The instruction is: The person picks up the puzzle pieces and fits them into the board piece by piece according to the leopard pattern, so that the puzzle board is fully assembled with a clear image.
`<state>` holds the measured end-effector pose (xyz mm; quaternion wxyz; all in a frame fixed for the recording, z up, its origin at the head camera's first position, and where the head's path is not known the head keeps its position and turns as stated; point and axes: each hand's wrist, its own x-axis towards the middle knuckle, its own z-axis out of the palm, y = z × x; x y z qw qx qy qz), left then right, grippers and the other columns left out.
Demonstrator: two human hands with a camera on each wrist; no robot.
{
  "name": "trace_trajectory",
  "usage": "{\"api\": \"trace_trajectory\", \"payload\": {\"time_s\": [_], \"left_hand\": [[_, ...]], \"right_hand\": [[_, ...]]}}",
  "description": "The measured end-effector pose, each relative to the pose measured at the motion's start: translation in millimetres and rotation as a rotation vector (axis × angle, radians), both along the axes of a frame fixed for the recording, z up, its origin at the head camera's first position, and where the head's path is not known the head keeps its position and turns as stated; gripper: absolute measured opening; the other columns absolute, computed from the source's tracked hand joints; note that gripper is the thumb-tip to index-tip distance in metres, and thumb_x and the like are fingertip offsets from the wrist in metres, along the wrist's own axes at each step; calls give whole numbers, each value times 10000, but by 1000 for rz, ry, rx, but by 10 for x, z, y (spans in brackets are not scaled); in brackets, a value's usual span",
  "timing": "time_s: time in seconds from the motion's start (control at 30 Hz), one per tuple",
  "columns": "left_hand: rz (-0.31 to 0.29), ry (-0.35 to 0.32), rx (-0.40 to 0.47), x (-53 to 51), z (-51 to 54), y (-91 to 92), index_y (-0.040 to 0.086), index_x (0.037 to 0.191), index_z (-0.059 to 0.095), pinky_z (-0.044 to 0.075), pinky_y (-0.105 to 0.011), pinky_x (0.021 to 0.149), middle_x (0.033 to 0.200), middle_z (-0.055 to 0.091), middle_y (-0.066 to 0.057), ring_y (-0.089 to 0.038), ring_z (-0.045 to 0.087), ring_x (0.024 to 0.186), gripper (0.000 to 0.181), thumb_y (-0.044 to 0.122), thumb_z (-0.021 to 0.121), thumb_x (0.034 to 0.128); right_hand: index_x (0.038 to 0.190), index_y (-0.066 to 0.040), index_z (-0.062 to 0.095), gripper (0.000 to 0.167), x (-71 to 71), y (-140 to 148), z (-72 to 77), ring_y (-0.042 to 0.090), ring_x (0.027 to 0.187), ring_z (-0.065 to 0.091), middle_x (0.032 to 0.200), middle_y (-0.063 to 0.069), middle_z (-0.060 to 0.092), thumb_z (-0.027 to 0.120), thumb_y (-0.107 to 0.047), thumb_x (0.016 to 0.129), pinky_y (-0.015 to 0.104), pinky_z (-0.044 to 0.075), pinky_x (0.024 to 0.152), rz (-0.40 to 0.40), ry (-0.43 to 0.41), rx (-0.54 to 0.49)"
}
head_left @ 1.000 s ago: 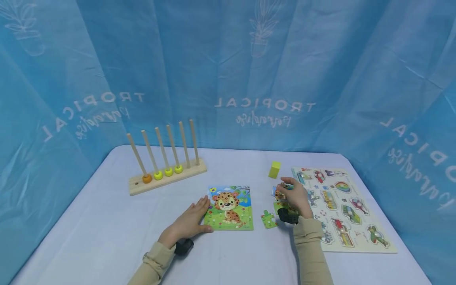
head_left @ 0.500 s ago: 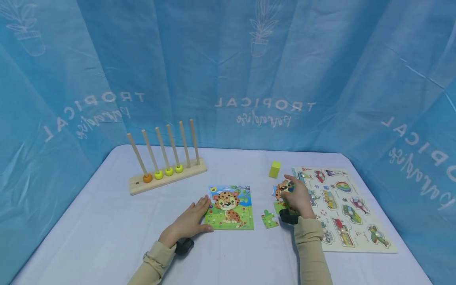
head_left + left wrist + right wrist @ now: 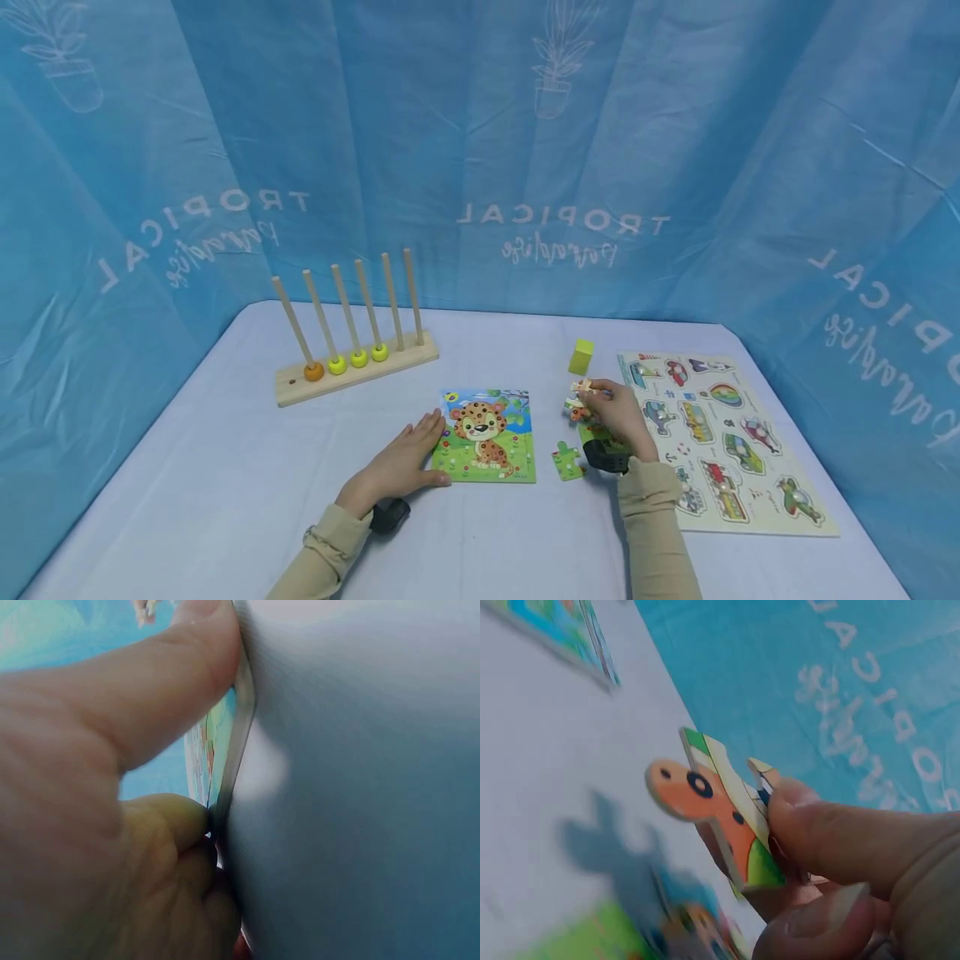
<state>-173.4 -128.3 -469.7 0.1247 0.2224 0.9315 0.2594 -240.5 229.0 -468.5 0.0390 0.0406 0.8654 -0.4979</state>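
Note:
My left hand [image 3: 401, 462] rests against the left edge of a square leopard picture puzzle [image 3: 495, 437], its fingers extended and its thumb near the lower left corner. My right hand [image 3: 621, 418] pinches a jigsaw piece [image 3: 727, 802] between thumb and fingers, raised over the table. The piece is orange with black spots and has green and cream parts. Part of another piece may show behind it. A green jigsaw piece [image 3: 567, 462] lies left of the right wrist. Below the right hand is a partly hidden green piece [image 3: 591, 433]; a blurred spotted piece [image 3: 697, 926] lies beneath the pinched one.
A yellow block [image 3: 581, 357] stands behind the right hand. On the right lies a vehicle peg puzzle board [image 3: 765, 512]. A wooden peg stand [image 3: 408, 357] with one orange and several yellow beads is at the back left. A blue curtain [image 3: 480, 150] surrounds the white table [image 3: 187, 500].
My right hand has lifted the spotted jigsaw piece from the pile and tilted it, moving slightly left. The left hand stays on the puzzle. The head view has shifted a little.

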Motion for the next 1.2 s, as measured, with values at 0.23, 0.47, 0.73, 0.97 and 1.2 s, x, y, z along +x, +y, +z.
{"api": "trace_trajectory", "payload": {"time_s": [0.23, 0.47, 0.73, 0.97, 1.2], "left_hand": [[-8, 8, 4, -21, -18, -12, -68, 1496, 249, 146, -549, 1220, 1600, 163, -233, -381, 171, 1489, 909, 385, 707, 854], [-18, 16, 4, -28, -7, -40, -72, 1495, 247, 144, -557, 1218, 1597, 161, -239, -389, 172, 1486, 908, 391, 700, 858], [-28, 20, 5, -13, -37, -17, -60, 1501, 241, 152, -562, 1214, 1599, 168, -232, -387, 174, 1487, 903, 402, 689, 869], [-24, 27, -3, 5, -45, -7, -56, 1498, 256, 162, -562, 1212, 1599, 175, -230, -384, 187, 1485, 894, 400, 693, 866], [-22, 26, -4, -3, -25, -22, -61, 1499, 248, 161, -560, 1214, 1598, 171, -233, -382, 178, 1487, 893, 407, 682, 874]], "right_hand": [[1180, 27, 605, 312, 10, -385, 12, 99, 502, 404, 718, 5, 594, 593, -203, 969, 253, 346, 472, 131, -19, -110], [1081, 4, 669, 226, 84, -985, 26, 115, 504, 440, 868, 116, 702, 615, -174, 952, 263, 376, 500, 265, -46, -128], [911, -61, 704, 153, 191, -1342, -50, 109, 481, 466, 699, 46, 647, 694, -213, 897, 262, 444, 477, 252, -23, 11], [880, -58, 697, 137, 208, -1346, -77, 132, 600, 550, 839, 84, 690, 721, -192, 871, 261, 466, 519, 174, 63, 119], [772, -80, 596, 204, 235, -1446, -103, 134, 545, 491, 677, 41, 573, 759, -185, 836, 260, 419, 501, 150, 171, 209]]}}
